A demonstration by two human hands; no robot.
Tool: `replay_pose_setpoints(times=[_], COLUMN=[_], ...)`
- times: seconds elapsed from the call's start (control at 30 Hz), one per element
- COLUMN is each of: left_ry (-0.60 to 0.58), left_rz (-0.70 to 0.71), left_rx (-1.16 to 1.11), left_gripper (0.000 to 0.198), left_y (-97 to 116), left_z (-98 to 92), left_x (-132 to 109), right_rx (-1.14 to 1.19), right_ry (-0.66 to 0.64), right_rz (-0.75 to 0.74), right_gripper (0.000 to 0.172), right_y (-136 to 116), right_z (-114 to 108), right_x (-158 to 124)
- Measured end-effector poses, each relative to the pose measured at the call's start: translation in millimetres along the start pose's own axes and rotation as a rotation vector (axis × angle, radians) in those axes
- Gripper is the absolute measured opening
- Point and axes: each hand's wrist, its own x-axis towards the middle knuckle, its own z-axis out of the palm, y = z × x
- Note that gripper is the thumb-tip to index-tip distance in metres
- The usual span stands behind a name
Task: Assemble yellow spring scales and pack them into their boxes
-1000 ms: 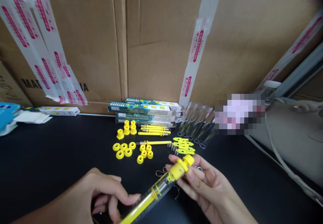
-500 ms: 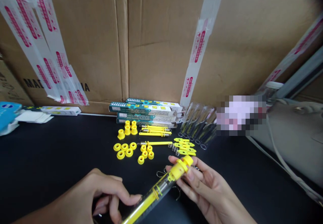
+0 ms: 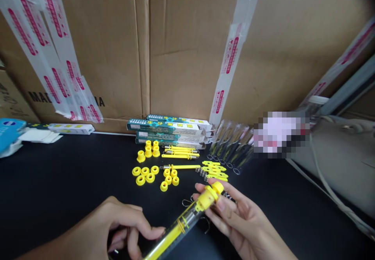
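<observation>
A spring scale (image 3: 168, 240), a clear tube with a yellow rod and metal spring inside, slants up to the right across the front. My right hand (image 3: 241, 217) grips its upper end, fingers and thumb around the yellow cap (image 3: 207, 198). Lower down, my left hand (image 3: 123, 223) is closed against the tube, a fingertip pressing its side; a small shiny metal bit shows under the curled fingers. The tube's bottom end is out of view. Bent wire hooks (image 3: 187, 202) lie on the table behind the tube, partly hidden by my right hand.
Several yellow collars (image 3: 148, 150), rings (image 3: 145, 171) and small bushings (image 3: 168, 180) sit on the black table. Beyond are yellow rods with springs (image 3: 180, 156), flat yellow tabs (image 3: 215, 169), clear tubes (image 3: 231, 146) and printed boxes (image 3: 166, 127). A large carton (image 3: 181, 57) stands behind.
Almost nothing differs. The view has shifted very slightly, and both hands keep the same hold on the spring scale.
</observation>
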Motion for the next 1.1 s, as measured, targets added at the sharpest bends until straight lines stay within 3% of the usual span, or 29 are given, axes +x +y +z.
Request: replay_pose_setpoints(times=[0.2,0.33,0.5,0.57,0.77,0.9,1.03,1.1], left_ry=[-0.053,-0.057,-0.097,-0.101,-0.062,-0.081,-0.072,-0.074], left_rz=[-0.161,-0.171,-0.201,-0.148,-0.203,-0.155,-0.119,-0.102], left_rx=[-0.138,-0.148,-0.192,-0.168,-0.196,-0.183,-0.094,-0.076], left_gripper=[0.033,0.035,0.029,0.033,0.033,0.033,0.036,0.040], left_y=[12.0,11.1,6.6,6.9,6.9,2.9,2.3,2.3], left_z=[-1.2,-2.1,-3.4,-3.4,-1.2,-1.3,-2.0,-1.8], left_x=[4.2,5.1,6.1,6.4,6.8,5.1,3.8,3.8], right_rx=[0.027,0.018,-0.001,-0.002,0.012,0.004,-0.005,-0.006], right_ry=[-0.009,0.011,-0.005,-0.017,-0.008,0.022,0.016,0.008], right_rz=[-0.017,-0.014,0.010,0.008,-0.010,-0.005,0.017,0.014], right_gripper=[0.024,0.027,0.043,0.036,0.020,0.025,0.048,0.047], right_y=[1.1,1.1,-0.4,-0.7,2.0,1.7,-1.9,-2.5], right_z=[-0.1,-0.1,-0.4,-0.1,-2.1,-3.6,-1.5,-0.5], right_x=[1.1,0.5,0.2,0.5,2.0,2.0,0.5,0.4])
